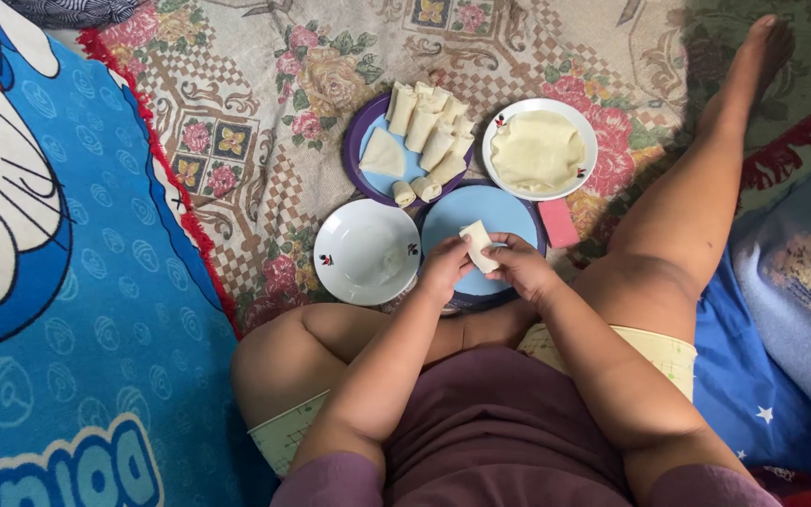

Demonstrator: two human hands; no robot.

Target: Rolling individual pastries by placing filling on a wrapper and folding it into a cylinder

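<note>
Hands meet over the blue plate (499, 211): left hand (445, 268) and right hand (518, 268) both pinch a pale roll (478, 246), apparently mid-wrap. Finished rolls (429, 131) lie at twelve o'clock, wrappers (537, 150) at one, white bowl (368, 252) at nine.

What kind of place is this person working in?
Probably a home floor, not a kitchen counter. The person sits with bare legs on a floral mat, with a blue cartoon blanket alongside. Plates stand on the mat, one purple plate stacked with rolled wrappers, while both hands fold another wrapper.
</note>
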